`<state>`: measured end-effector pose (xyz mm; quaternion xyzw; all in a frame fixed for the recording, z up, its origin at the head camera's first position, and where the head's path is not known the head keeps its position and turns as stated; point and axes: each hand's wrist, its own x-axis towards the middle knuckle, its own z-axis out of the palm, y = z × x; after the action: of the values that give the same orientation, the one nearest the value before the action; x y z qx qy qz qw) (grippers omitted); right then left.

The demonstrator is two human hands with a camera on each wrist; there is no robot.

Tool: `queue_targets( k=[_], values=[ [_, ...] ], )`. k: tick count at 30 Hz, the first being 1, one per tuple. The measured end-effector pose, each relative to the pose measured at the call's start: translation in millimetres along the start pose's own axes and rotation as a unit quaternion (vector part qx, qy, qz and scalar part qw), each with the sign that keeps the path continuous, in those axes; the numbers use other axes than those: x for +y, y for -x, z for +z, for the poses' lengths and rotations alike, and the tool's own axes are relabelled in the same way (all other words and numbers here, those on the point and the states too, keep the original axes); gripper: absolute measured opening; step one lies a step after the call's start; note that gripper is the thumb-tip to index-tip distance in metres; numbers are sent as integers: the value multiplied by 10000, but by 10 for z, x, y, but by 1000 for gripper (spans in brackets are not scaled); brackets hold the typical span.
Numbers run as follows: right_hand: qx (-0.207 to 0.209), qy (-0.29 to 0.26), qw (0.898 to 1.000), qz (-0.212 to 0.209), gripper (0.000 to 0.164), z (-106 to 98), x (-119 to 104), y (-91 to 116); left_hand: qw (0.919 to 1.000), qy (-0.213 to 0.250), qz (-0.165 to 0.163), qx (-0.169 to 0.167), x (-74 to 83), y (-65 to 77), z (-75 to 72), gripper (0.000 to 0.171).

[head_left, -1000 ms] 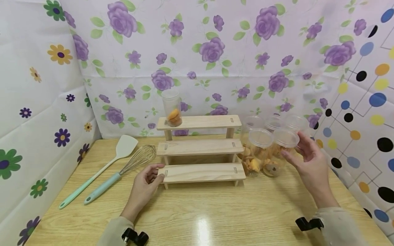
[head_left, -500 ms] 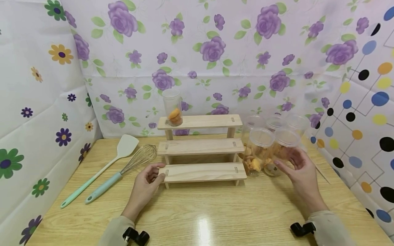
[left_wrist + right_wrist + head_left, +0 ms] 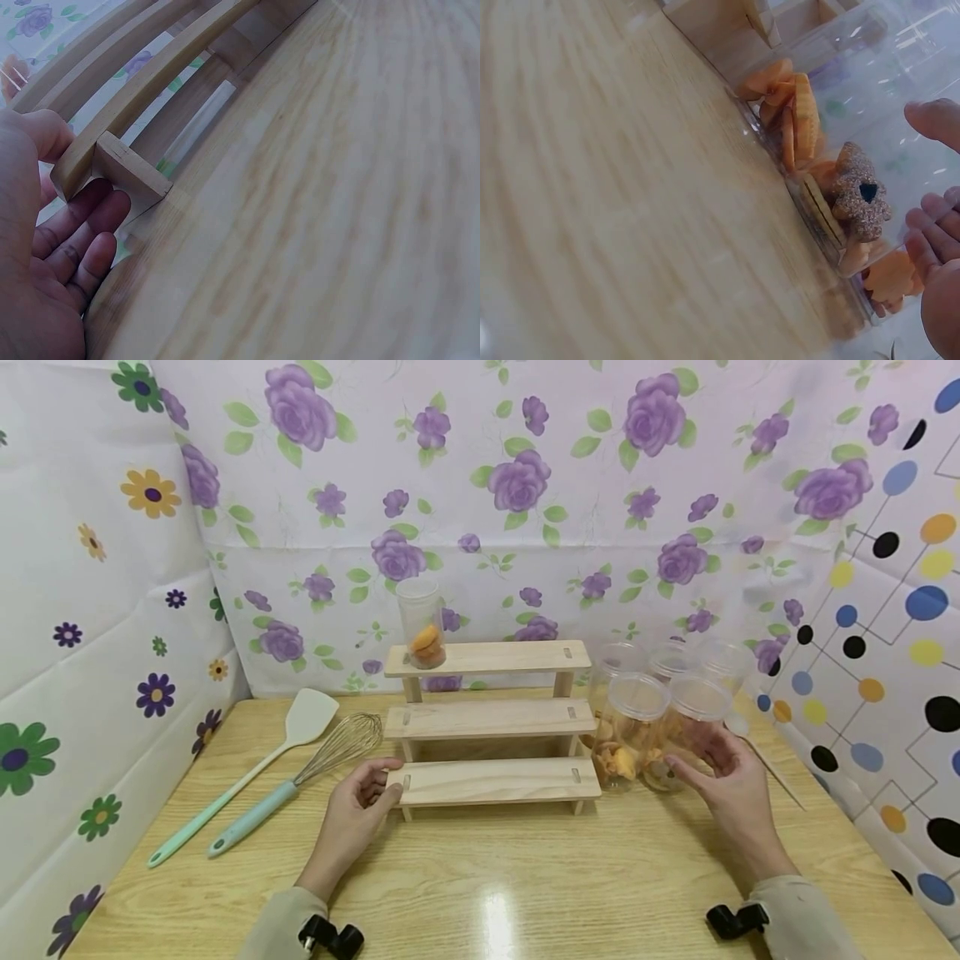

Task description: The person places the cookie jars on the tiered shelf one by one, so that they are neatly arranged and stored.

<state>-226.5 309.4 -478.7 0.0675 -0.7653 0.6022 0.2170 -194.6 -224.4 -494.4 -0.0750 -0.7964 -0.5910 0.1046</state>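
Note:
A three-tier wooden display stand (image 3: 491, 781) stands mid-table. My left hand (image 3: 360, 797) pinches the left end of its lowest board, thumb on top; in the left wrist view several fingers (image 3: 97, 255) lie beside the leg under it. To the right, several clear lidded jars of cookies stand clustered. My right hand (image 3: 731, 785) holds the front right jar (image 3: 697, 700) low on its body, thumb at the front, fingers at the right side. A bear-shaped cookie (image 3: 861, 195) shows through a jar wall in the right wrist view. The front left jar (image 3: 637, 727) stands close beside it.
Another clear jar (image 3: 422, 622) with orange cookies stands on the top board's left end. A white-headed spatula (image 3: 307, 718) and a whisk (image 3: 348, 747) lie left of the stand. A thin utensil (image 3: 780, 777) lies right of the jars. Patterned cloths enclose the table.
My right hand has moved down and left from the front right jar's lid to its lower body, revealing the thin utensil behind. The left hand has stayed on the stand.

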Motion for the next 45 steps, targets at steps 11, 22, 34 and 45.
queue_targets(
  k=[11, 22, 34, 45],
  values=[
    [171, -196, 9997, -23, 63, -102, -166, -31, 10000, 25, 0, 7, -3, 8, 21, 27],
    [444, 514, 9965, -485, 61, -321, -651, -189, 10000, 46, 8, -22, 4, 0, 36, 27],
    [764, -263, 9934, -817, 50, -430, -1211, -544, 10000, 63, -2, -26, -5, 2, 42, 28],
    [154, -1240, 9866, -1050, 61, -11, -1688, -925, 10000, 13, -28, -45, -12, 16, -4, 27]
  ],
)
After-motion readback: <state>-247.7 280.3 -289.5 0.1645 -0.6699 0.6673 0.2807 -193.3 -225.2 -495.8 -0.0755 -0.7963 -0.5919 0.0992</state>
